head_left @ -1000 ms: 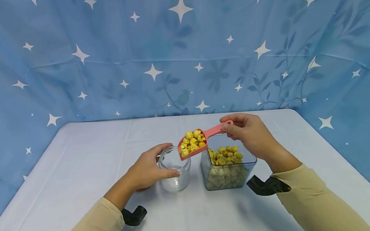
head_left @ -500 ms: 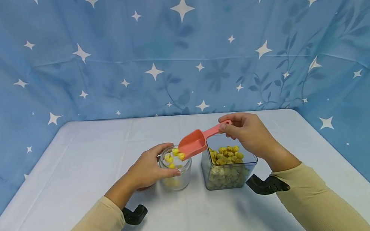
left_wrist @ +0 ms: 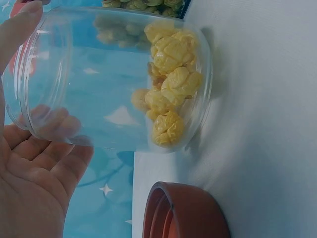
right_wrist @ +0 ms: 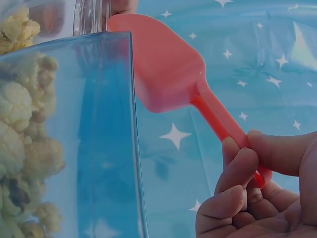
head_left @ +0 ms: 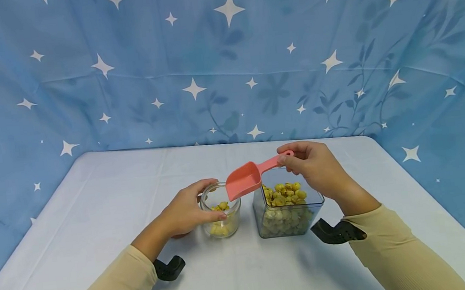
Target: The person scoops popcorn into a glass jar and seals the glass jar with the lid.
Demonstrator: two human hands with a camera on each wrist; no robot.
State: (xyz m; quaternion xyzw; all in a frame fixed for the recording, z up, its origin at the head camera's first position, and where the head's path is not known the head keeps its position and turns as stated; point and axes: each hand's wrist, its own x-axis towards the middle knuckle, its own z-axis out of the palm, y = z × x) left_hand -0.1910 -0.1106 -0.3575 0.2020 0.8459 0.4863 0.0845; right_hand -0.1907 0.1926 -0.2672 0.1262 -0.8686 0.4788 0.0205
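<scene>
My left hand [head_left: 186, 210] grips a clear glass jar [left_wrist: 109, 99] around its upper part, fingers behind and thumb in front. Yellow popcorn [left_wrist: 173, 64] lies at the jar's bottom. Between thumb and fingers, my right hand [head_left: 313, 165] pinches the handle end of a pink scoop [head_left: 242, 181]. The scoop is tilted, its lip over the right side of the jar's mouth, and no popcorn shows in it. Just right of the jar stands a clear square container [head_left: 266, 226] with popcorn [head_left: 282, 196] in it, below my right hand.
A reddish-brown round lid-like piece [left_wrist: 190, 210] rests on the table beside the jar, mostly hidden by my left hand in the head view. The white-covered table [head_left: 133, 174] ends at a blue star-patterned curtain [head_left: 188, 50].
Popcorn that filled the scoop a second ago has tumbled into the jar as my right hand turned the scoop. My left hand stays on the jar.
</scene>
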